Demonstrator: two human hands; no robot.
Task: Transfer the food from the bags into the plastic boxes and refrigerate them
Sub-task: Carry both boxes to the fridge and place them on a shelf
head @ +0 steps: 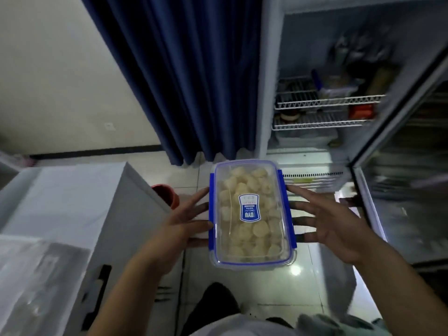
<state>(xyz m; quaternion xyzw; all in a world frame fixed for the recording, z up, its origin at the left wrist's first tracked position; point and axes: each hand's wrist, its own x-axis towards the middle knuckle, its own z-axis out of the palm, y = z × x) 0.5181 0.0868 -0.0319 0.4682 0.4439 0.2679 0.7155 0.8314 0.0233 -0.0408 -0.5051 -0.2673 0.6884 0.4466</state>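
Box first: in the head view you carry the clear plastic box, lid on and blue latches folded down along its long sides, level in the air above the tiled floor, just in front of the open fridge. Your left hand and right hand press in from opposite long sides, fingers spread and clamped flat against the walls, which I take as the reason the box sits level and the pale round pieces of food lie settled inside. The lid label reads upside down to you, so the far short end leads toward the fridge. Its door stands swung out on your right, and two wire shelves show inside, blurred, each already carrying some items I cannot identify. A white cabinet stands at your left, a blue curtain beyond it. Filling looks finished for this box; my guess is that only shelving remains, and you will need a free patch of shelf.
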